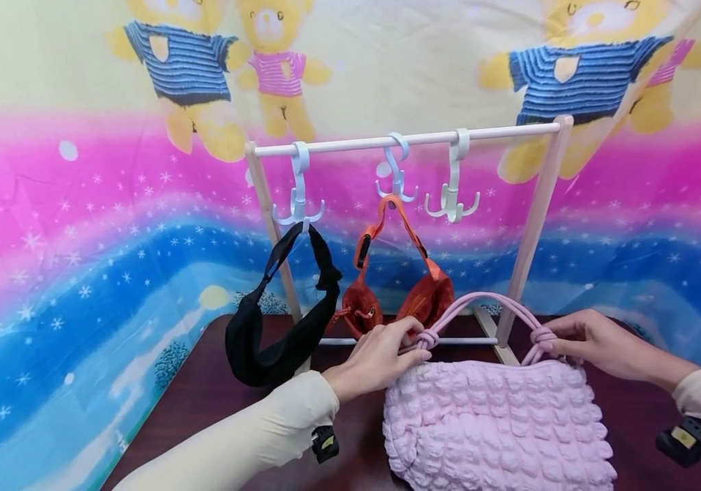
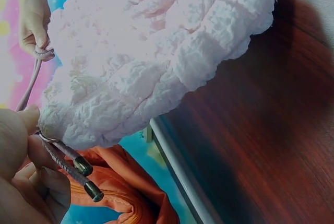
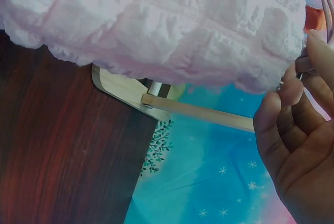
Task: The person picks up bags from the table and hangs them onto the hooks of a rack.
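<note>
A puffy pink handbag (image 1: 498, 423) with a knotted cord handle (image 1: 491, 298) hangs between my two hands over the dark table. My left hand (image 1: 378, 358) pinches the knot at the handle's left end. At the other end, the fingers and thumb of my right hand (image 1: 602, 344) pinch the right knot. Two metal-tipped cord ends (image 2: 86, 177) dangle beside my left fingers in the left wrist view. In the right wrist view, the bag's puffed side (image 3: 156, 31) spreads out from my right fingertips. The bag's lower edge runs out of the head view.
Behind the bag stands a wooden rack (image 1: 534, 232) with a white rail (image 1: 363, 144). A black bag (image 1: 252, 341) hangs from the left hook (image 1: 299, 184), an orange bag (image 1: 430, 293) from the middle hook (image 1: 396, 170). The right hook (image 1: 453, 184) bears nothing. A printed cloth (image 1: 80, 204) covers the wall.
</note>
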Motion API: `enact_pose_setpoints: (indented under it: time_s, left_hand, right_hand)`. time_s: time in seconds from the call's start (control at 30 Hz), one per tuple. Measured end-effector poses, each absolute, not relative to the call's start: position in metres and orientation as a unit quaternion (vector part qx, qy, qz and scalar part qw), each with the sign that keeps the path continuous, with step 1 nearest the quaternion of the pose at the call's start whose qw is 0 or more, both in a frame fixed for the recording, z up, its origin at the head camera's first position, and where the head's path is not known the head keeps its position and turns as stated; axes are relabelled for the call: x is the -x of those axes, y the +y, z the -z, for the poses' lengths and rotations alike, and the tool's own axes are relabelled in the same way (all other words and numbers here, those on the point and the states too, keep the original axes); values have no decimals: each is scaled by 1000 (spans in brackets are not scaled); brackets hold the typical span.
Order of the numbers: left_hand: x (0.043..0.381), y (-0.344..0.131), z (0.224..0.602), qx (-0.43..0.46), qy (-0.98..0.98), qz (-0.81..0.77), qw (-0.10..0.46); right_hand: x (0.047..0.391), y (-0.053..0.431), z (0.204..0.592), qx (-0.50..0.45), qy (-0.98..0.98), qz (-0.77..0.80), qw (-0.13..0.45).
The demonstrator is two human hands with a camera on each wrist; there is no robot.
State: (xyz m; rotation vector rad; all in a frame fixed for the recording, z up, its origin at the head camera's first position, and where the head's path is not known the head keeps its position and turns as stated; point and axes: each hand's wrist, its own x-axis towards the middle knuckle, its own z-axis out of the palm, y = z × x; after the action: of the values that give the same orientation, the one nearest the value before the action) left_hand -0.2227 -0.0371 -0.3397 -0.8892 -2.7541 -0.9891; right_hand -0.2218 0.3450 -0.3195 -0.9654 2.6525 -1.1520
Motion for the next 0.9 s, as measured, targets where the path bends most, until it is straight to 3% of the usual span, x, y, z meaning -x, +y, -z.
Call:
enact_pose_setpoints:
  time_s: [0.9]
  left_hand:
    - [223, -37, 331, 304, -883, 353, 59]
  right_hand:
    - [221, 338, 309, 345, 859, 379, 6]
